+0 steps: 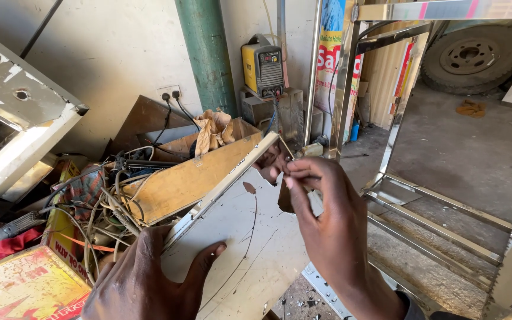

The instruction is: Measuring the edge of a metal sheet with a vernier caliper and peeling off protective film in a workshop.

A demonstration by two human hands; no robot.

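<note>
1. My left hand (143,278) lies flat and spread on the near end of the white panel (238,237), pressing it down – gripping nothing
2. My right hand (321,207) is up at the panel's far edge, fingertips (294,175) pinched narrow on a loose flap of its film; what exactly sits between them I cannot tell
3. The panel leans across the wooden box (191,175) of cables on the left, with the steel frame (422,195) on the right
4. By my judgement the peeling has only started – torn at the far edge, most of the face still covered
</note>
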